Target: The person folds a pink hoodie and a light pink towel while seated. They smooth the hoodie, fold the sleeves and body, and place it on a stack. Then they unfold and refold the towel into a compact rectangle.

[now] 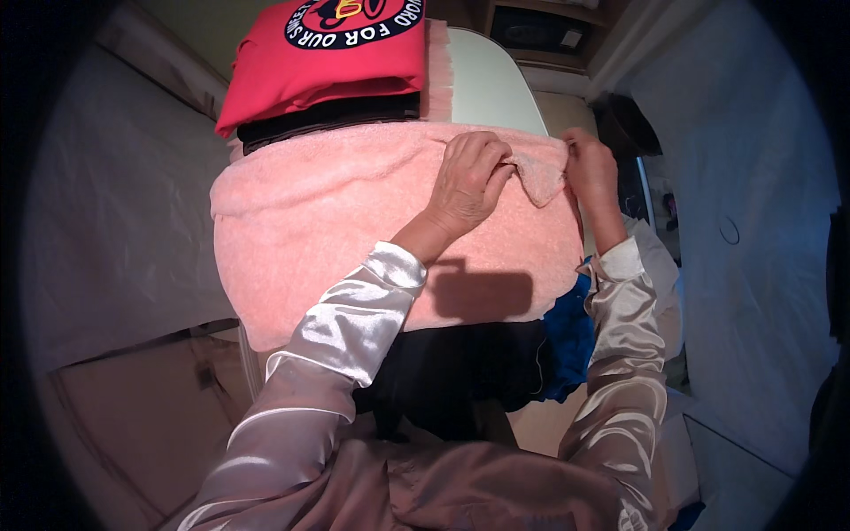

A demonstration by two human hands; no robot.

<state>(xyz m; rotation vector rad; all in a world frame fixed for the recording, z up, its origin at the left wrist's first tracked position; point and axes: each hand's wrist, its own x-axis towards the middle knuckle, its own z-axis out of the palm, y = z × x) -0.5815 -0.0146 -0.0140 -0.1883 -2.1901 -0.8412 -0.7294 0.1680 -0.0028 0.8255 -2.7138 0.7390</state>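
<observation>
A fluffy pink towel [336, 257] lies spread over a table, its far edge folded back in a band. My left hand [467, 184] is closed on the towel near its far right part, fingers pinching the cloth. Between my hands a small flap [538, 180] of the cloth is turned over and hangs toward me. My right hand [591, 168] grips the towel's far right corner, with fingers bent around the edge. The fingertips of both hands are partly hidden by the cloth.
Beyond the towel sits a folded red garment [328, 75] with a round print, on top of dark folded cloth [332, 121]. A pale table top [496, 84] shows at the back. Black cloth [460, 367] and blue cloth [569, 341] lie on the near side.
</observation>
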